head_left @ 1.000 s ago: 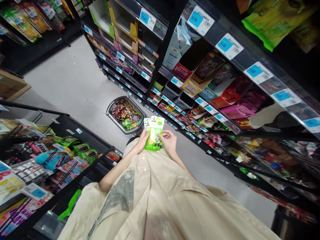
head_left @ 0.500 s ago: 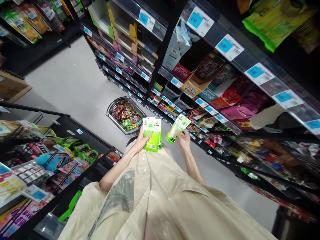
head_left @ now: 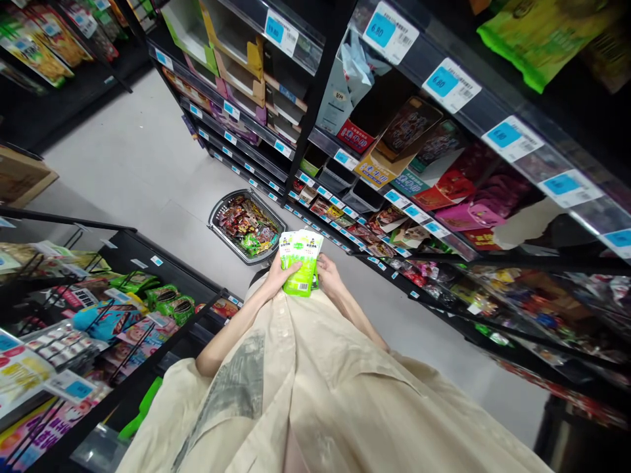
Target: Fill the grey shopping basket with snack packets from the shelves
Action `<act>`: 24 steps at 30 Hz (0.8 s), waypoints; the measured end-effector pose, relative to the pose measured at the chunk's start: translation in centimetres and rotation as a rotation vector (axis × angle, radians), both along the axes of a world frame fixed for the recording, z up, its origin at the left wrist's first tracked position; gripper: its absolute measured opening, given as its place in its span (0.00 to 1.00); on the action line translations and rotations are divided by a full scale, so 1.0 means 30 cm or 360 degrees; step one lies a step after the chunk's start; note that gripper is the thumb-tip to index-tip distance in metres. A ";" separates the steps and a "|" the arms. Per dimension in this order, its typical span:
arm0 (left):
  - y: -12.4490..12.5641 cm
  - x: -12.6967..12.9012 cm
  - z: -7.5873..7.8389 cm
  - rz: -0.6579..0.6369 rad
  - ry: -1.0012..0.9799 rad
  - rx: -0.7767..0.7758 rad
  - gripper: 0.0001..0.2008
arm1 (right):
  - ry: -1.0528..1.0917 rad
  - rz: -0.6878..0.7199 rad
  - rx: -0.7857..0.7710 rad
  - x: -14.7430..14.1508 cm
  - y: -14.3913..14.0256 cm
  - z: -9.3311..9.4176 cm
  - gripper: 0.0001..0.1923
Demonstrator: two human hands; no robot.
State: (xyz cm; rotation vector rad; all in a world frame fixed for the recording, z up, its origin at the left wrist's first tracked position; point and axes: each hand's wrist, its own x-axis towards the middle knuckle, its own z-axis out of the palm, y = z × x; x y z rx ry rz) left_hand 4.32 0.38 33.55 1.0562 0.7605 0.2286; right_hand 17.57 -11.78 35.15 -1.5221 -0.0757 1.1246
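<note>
The left hand [head_left: 278, 276] is gripping a small sheaf of flat packets [head_left: 300, 268], its thumb lying across the front one and its other fingers going behind. The packets are standing nearly upright between the two hands, fanning slightly so that their top edges are overlapping. White is covering their upper part, with small dark figures printed near the top; bright green is filling the lower part, and a pale barcode is showing just beyond the left thumb, near the bottom edge. The right hand [head_left: 330, 276] is curling its fingers at the packets' right edge; whether they are pinching one, I cannot tell, as the packets are partly hiding the tips. Beyond the left fingers, a dark basket [head_left: 225, 245] is sitting on the floor, holding many colourful wrapped snacks [head_left: 241, 222].
</note>
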 end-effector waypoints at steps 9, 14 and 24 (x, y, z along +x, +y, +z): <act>-0.022 0.021 0.015 0.0137 -0.0069 -0.0070 0.43 | -0.0868 -0.0087 -0.0297 -0.040 -0.012 0.052 0.31; -0.025 0.029 -0.009 0.0174 0.0009 -0.0065 0.35 | -0.0683 -0.0069 -0.0211 -0.047 0.012 0.032 0.22; -0.022 0.023 -0.010 0.0225 -0.0046 -0.0218 0.36 | -0.0333 -0.0012 -0.0102 0.010 -0.064 0.049 0.26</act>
